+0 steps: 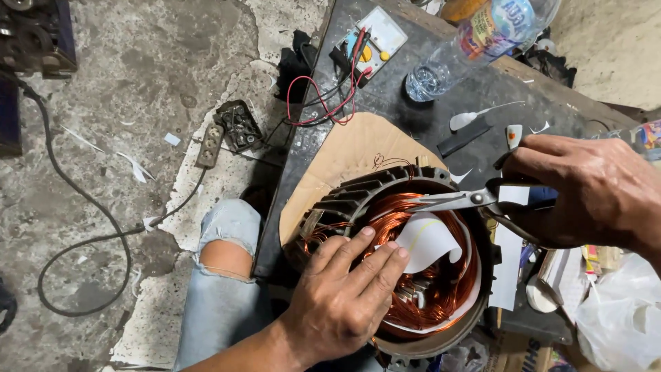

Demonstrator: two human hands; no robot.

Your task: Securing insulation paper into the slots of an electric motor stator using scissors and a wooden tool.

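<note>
Head view: left hand (344, 293) lies flat, fingers spread, on glossy copper coils (441, 275) inside a ribbed metal motor housing (351, 200). Right hand (592, 189) grips steel scissors (458, 200), blades over curled white paper (427, 241). Housing sits on cardboard (344, 155) at the dark desk (427, 117) edge; cracked concrete floor (138, 103) to the left, clutter on the right.
</note>
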